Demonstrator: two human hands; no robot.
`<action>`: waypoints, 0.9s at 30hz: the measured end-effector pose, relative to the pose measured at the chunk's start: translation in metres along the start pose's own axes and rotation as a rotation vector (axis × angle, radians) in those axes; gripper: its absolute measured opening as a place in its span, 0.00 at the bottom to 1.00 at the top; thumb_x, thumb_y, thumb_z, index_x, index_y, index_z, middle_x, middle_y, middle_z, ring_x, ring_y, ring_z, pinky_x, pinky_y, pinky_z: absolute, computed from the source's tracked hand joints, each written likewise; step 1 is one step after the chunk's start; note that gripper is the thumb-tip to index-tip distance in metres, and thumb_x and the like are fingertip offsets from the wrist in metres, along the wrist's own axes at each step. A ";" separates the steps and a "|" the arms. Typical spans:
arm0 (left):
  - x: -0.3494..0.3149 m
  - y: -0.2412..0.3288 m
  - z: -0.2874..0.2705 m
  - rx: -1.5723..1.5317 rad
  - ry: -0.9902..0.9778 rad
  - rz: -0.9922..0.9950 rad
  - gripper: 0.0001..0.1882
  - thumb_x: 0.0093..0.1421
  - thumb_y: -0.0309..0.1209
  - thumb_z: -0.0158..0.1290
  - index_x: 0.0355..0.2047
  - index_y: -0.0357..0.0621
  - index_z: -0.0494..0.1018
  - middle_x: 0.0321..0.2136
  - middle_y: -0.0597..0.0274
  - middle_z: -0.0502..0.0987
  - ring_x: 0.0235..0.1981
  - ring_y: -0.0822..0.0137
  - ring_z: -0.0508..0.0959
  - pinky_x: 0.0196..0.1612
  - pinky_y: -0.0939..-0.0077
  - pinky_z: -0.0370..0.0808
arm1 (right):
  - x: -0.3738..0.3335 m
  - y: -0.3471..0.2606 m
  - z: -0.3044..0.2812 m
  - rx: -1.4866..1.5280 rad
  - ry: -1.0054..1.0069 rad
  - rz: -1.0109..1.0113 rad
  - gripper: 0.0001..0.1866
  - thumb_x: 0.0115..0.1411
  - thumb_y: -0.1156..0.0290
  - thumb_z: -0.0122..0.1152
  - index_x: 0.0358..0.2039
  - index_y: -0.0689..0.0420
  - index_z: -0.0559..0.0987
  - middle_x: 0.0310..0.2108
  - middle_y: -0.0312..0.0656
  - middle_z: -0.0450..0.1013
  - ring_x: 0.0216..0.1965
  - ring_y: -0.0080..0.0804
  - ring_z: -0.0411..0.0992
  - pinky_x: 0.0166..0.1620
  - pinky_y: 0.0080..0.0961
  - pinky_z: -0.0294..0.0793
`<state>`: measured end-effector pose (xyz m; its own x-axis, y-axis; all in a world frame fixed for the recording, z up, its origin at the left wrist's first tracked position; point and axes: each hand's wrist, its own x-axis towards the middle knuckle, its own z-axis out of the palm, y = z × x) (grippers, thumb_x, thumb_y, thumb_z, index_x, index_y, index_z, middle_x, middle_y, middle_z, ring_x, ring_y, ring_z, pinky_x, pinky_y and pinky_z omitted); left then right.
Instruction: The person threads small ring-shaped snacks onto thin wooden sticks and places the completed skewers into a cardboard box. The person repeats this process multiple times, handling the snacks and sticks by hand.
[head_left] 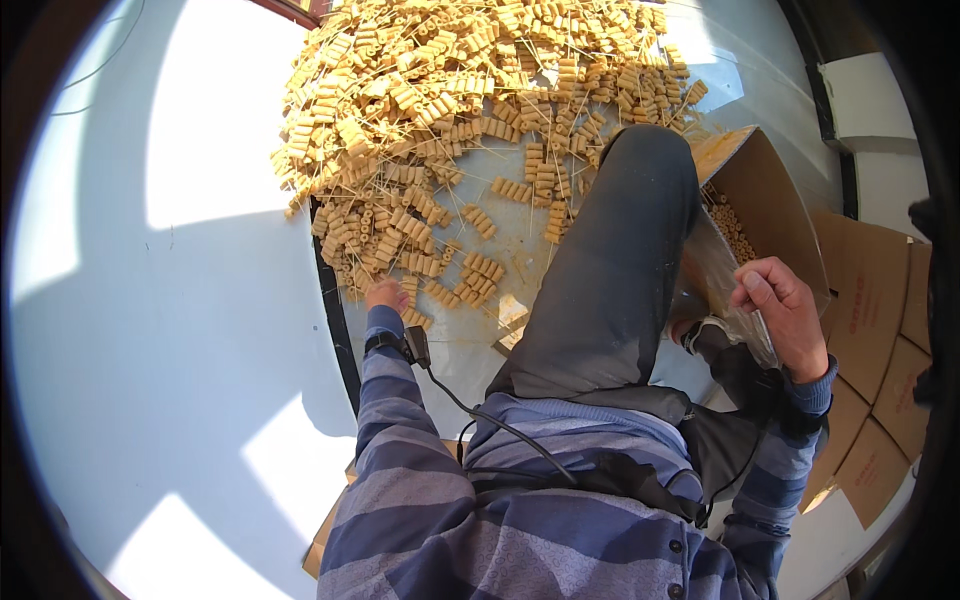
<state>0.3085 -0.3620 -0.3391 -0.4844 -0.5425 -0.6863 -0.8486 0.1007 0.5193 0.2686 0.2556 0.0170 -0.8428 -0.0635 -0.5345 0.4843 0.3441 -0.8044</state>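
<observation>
A large heap of yellow-brown ridged rolls threaded on thin sticks (pixel 400 110) covers the far middle of a grey surface. At the heap's near left edge my left hand (pixel 388 295) touches or nearly touches several of the skewers; its fingers are too hidden to make out. On the right, my right hand (pixel 785 310) is closed with thumb against fingers on a clear plastic bag (pixel 748 330). The bag lines an upright cardboard box (pixel 775 200) beside my knee. More rolls (pixel 732 228), seen end-on, are packed inside the box.
My bent leg (pixel 625 260) stands between the heap and the box. Flattened or stacked cardboard boxes (pixel 870 320) lie at the right. A white wall or panel (pixel 180 330) borders the left side, edged by a black strip (pixel 335 310). A black cable (pixel 490 415) runs from my left wrist.
</observation>
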 end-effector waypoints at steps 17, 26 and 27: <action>0.079 0.203 0.001 -0.510 -0.388 -0.228 0.29 0.72 0.44 0.45 0.65 0.43 0.51 0.44 0.40 0.77 0.37 0.54 0.80 0.39 0.60 0.80 | 0.035 -0.024 0.069 -0.096 -0.098 0.136 0.10 0.70 0.68 0.57 0.43 0.63 0.78 0.31 0.35 0.74 0.36 0.20 0.73 0.41 0.20 0.73; 0.082 0.200 0.060 -0.710 -0.541 -0.138 0.30 0.76 0.42 0.32 0.66 0.28 0.48 0.54 0.36 0.72 0.47 0.49 0.77 0.48 0.60 0.78 | 0.036 -0.016 0.065 -0.144 -0.082 0.187 0.11 0.71 0.68 0.54 0.43 0.63 0.77 0.31 0.34 0.75 0.33 0.19 0.70 0.40 0.18 0.71; 0.073 0.202 0.065 -0.755 -0.578 -0.115 0.31 0.76 0.42 0.32 0.67 0.28 0.47 0.57 0.37 0.70 0.51 0.49 0.75 0.50 0.60 0.77 | 0.037 -0.016 0.067 -0.114 -0.093 0.176 0.10 0.71 0.68 0.55 0.43 0.63 0.77 0.31 0.35 0.75 0.33 0.19 0.71 0.40 0.19 0.72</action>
<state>0.0880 -0.3272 -0.3181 -0.6084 0.0006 -0.7936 -0.6345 -0.6011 0.4859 0.2449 0.1853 -0.0076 -0.7198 -0.0772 -0.6898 0.5876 0.4612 -0.6648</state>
